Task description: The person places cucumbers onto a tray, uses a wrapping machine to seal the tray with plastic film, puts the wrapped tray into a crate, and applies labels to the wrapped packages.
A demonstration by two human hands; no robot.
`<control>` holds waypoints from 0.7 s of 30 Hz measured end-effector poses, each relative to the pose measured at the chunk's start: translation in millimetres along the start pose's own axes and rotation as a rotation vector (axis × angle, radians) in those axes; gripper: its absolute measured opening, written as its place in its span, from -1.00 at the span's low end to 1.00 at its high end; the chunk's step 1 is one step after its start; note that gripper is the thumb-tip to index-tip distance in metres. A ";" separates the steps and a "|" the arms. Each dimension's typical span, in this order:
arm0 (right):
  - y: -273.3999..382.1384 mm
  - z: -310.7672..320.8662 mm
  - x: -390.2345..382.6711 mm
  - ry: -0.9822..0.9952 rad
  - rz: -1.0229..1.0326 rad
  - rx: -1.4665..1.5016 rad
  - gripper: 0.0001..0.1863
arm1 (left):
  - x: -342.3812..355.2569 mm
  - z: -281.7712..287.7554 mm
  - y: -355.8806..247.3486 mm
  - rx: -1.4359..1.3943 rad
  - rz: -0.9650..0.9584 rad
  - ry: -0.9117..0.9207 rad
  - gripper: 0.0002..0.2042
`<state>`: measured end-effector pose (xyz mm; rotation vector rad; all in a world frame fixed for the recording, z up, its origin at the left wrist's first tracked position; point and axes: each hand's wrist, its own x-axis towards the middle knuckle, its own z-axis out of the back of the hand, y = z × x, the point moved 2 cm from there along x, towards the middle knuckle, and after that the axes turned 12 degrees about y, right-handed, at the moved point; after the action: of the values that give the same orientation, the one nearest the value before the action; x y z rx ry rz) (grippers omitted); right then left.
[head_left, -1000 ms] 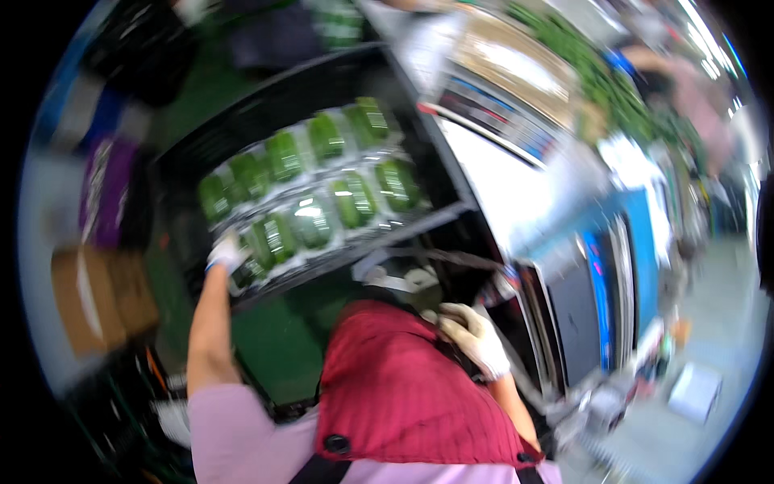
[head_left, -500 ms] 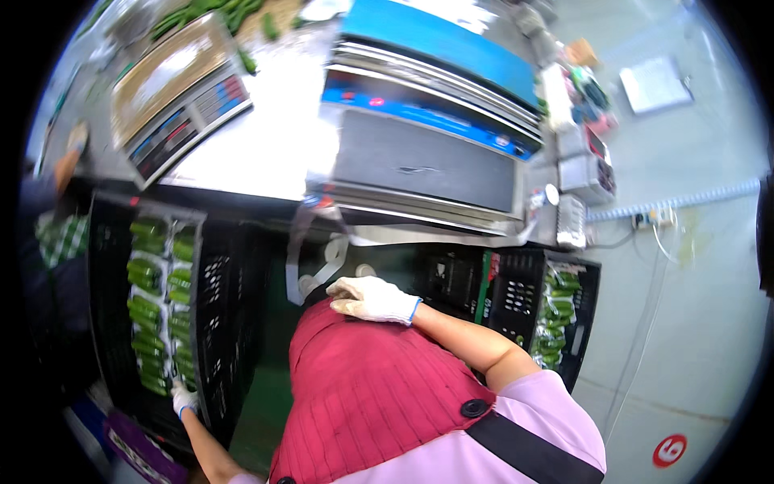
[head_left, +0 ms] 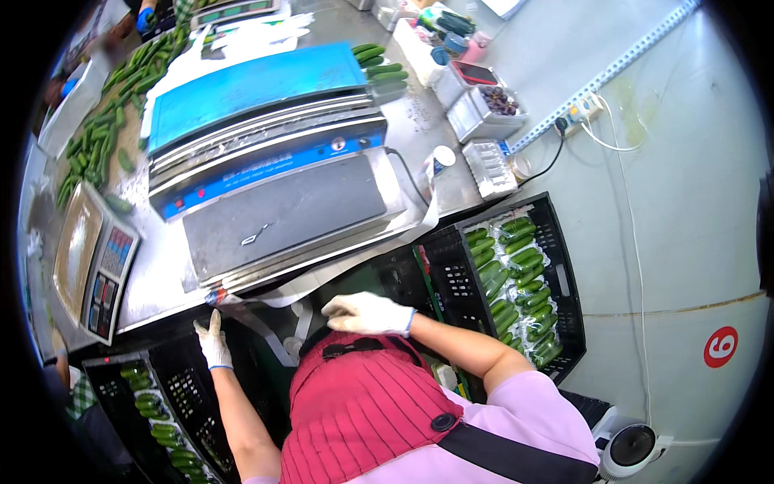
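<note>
My left hand (head_left: pixel 214 343), in a white glove, is raised by the front edge of the steel table (head_left: pixel 153 298). Its fingers are apart, with nothing in them. In a matching glove, my right hand (head_left: pixel 367 315) hovers in front of my red apron (head_left: pixel 363 403), fingers loosely stretched and holding nothing. Between the hands, a white strip (head_left: pixel 322 281) runs along the table edge and hangs down. Packed green cucumbers (head_left: pixel 165 431) fill a black crate (head_left: pixel 181 379) at lower left. More packs (head_left: pixel 524 266) lie in a black crate (head_left: pixel 568 282) at right.
A blue sealing machine (head_left: pixel 266 165) with a dark plate (head_left: pixel 282 214) stands on the table. To its left are a scale (head_left: pixel 101 282) and loose cucumbers (head_left: pixel 101 141). Plastic boxes (head_left: pixel 484 113) line the wall side, near a plugged-in cable (head_left: pixel 556 149). Another person works at far left.
My left hand has come away from the packs in the left crate and up to the table edge. The view has swung right, while my right hand stays before the apron.
</note>
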<state>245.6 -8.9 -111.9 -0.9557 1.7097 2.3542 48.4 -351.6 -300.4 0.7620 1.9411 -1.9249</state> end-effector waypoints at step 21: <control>-168.9 302.5 -101.0 -0.889 -0.268 -0.265 -0.48 | 6.2 -44.4 -14.7 -0.233 -0.161 0.127 -0.70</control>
<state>264.2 350.0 -144.3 -0.0647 0.8857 2.2971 41.9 -306.2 -289.3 0.6951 2.3182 -1.7292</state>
